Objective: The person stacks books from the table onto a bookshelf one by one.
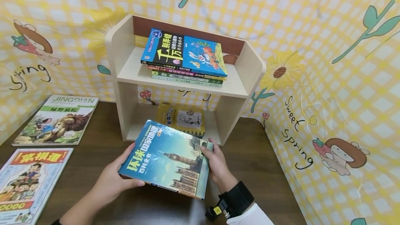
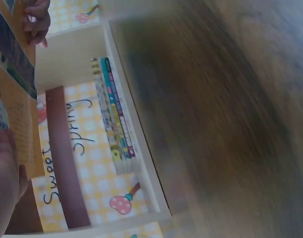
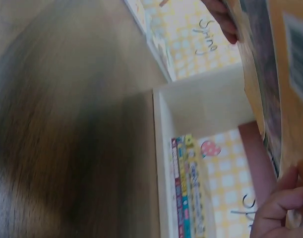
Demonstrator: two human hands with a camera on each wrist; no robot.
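Observation:
In the head view, both hands hold up a blue book [image 1: 170,159] with a clock tower on its cover, tilted in front of the shelf. My left hand [image 1: 114,180] grips its left edge, thumb along the lower edge and fingers beneath. On the opposite edge my right hand [image 1: 218,164] pinches, thumb on the cover. Both wrist views show the book's orange back [image 2: 22,124], with a barcode label. Behind it, a yellow book [image 1: 189,119] tops a small pile on the lower shelf, partly hidden by the held book.
A pale wooden bookshelf [image 1: 231,75] stands at the back of the dark table [image 1: 262,183]. Its upper shelf bears a stack of books [image 1: 184,53]. At left lie a JINGDIAN book [image 1: 57,121] and a book with cartoon children [image 1: 32,183]. Checkered cloth [image 1: 340,96] walls the table.

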